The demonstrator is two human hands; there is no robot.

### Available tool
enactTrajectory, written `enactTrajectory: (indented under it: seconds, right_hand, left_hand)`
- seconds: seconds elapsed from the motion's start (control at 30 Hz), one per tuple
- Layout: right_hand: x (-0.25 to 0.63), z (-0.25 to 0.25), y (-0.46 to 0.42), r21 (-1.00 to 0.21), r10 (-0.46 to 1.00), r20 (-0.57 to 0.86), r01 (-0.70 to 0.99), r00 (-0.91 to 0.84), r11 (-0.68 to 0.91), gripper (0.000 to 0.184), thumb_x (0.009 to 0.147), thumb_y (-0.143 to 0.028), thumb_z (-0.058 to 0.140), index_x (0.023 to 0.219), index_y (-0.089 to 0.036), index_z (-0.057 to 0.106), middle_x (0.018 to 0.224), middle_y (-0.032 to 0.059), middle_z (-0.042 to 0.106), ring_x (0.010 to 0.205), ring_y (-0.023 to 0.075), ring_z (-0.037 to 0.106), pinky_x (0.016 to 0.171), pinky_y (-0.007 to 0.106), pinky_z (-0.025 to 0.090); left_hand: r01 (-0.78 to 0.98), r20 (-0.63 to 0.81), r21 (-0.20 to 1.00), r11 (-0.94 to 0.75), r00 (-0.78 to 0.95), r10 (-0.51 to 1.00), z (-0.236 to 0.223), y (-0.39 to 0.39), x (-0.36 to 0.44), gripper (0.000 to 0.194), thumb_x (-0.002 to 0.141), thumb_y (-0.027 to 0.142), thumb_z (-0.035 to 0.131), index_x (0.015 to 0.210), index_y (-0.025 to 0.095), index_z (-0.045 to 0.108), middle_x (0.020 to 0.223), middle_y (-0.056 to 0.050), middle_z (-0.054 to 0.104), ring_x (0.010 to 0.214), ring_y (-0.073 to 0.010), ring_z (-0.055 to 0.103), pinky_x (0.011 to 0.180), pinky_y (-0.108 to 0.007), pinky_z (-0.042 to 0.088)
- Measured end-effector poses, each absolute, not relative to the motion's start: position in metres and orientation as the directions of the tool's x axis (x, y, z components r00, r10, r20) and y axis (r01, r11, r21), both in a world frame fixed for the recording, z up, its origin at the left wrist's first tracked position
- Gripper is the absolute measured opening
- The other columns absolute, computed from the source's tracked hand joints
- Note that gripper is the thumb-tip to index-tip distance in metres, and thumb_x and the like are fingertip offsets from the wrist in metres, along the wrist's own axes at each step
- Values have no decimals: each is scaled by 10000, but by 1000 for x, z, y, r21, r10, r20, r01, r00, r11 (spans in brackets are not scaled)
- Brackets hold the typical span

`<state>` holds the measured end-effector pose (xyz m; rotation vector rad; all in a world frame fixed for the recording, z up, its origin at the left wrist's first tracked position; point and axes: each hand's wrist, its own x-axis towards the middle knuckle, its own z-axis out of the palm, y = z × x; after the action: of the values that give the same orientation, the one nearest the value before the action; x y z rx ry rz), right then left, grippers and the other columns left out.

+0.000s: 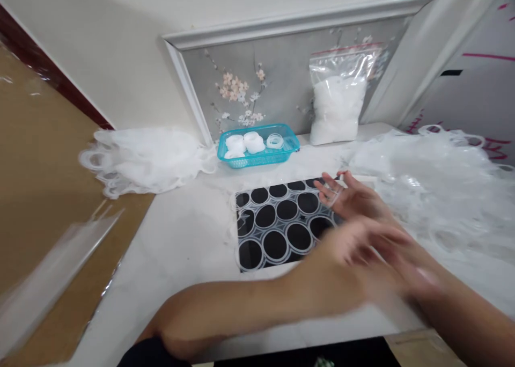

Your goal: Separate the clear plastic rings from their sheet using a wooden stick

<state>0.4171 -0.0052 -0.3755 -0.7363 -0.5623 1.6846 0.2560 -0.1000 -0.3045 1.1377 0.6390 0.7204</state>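
- Fingers of the right hand are spreading fairly wide above the far right part of a patterned black mat, and a thin, clear loop seems to be lying across them.
- Left hand is blurring with motion as its arm is reaching across the person's front, passing over the right forearm in this view; whether its fingers are gripping anything, I cannot tell.
- Step in hand, as I judge it, is a handling of the fine loop with both hands working close together; whether the left hand is touching the loop is not showing.
- Any next move is probably calling for light fingertips, clear space between the crossing arms, and care that the thin loop is not snagging or slipping.
- Black mat is lying flat on the pale worktop, with a teal basket sitting behind it and holding white ring bundles.
- Heaps of translucent loops are spreading on both sides, one at the left and a broader one at the right.
- Clear zip bag with white contents is standing upright against the floral panel.
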Motion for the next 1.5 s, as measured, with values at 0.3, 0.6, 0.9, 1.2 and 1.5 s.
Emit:
enactTrajectory:
  seconds: [0.3, 0.6, 0.9, 1.2, 1.5]
  right_hand:
    - [396, -368, -19, -739, 934, 31, -638, -355, -217, 166, 763, -488, 715, 774, -325, 688, 1243, -40, 640, 1206, 221, 560, 1006, 431, 465]
    - [397, -369, -17, -786, 909, 65, -582, -412, -208, 183, 753, -472, 712, 779, -294, 680, 1354, -54, 557, 931, 214, 660, 556, 332, 577]
    - [428, -357, -7, -860, 906, 33, -474, -423, -190, 181, 700, -448, 779, 754, -291, 707, 1319, -40, 594, 1016, 165, 652, 905, 344, 522]
    - [390, -352, -25, -810, 977, 110, -586, -182, -18, 185, 701, -504, 756, 762, -335, 711, 1202, -57, 651, 961, 131, 632, 873, 287, 508]
    - [350, -359, -53, -787, 984, 110, -618, -142, -2, 126, 762, -473, 725, 801, -356, 700, 1245, -83, 623, 1287, 186, 479, 1073, 367, 415]
  left_hand:
    - [70, -17, 998, -8, 358, 934, -361, -26, 264, 189, 804, 231, 654, 919, 176, 514, 644, 36, 549, 547, -102, 503, 539, -230, 363]
    - [-113, -38, 989, 98, 442, 896, -366, -11, 261, 168, 784, 300, 627, 799, 164, 530, 469, 84, 416, 368, -68, 386, 382, -196, 331]
    - [-17, -53, 998, 68, 457, 888, -349, 4, 240, 56, 703, 227, 528, 673, 179, 525, 375, 91, 362, 305, -70, 349, 354, -189, 306]
    - [379, -165, 909, -172, 708, 687, -333, -2, 211, 124, 783, 292, 578, 776, 169, 589, 492, 39, 528, 395, -94, 494, 452, -206, 334]
    - [483, -146, 793, -370, 742, 655, -345, -52, 170, 496, 813, 292, 607, 1300, 231, 536, 608, 51, 572, 520, -119, 521, 550, -222, 372]
